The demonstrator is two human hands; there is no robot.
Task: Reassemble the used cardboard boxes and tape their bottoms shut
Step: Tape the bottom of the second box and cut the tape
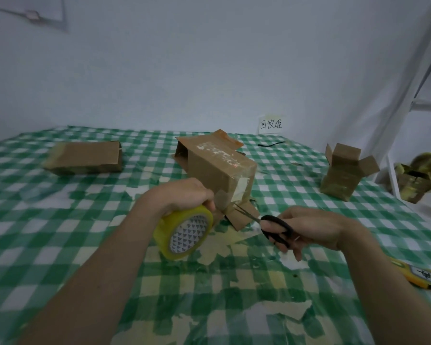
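Note:
A worn cardboard box (219, 168) lies on its side in the middle of the green checked cloth (60, 232), its near end flaps hanging loose. My left hand (184, 195) grips a yellow tape roll (184, 232) just in front of that end. My right hand (309, 230) holds black scissors (271, 226), whose blades point at the box's lower flap (239, 216). The blades are slightly apart and sit close to the tape between the roll and the box.
A flat brown box (85, 158) lies at the back left. An upright small box (341, 173) with open top flaps stands at the right. A yellow object (421, 275) lies near the right edge. A paper label (270, 124) leans on the wall. More boxes (418, 180) sit beyond the bed frame.

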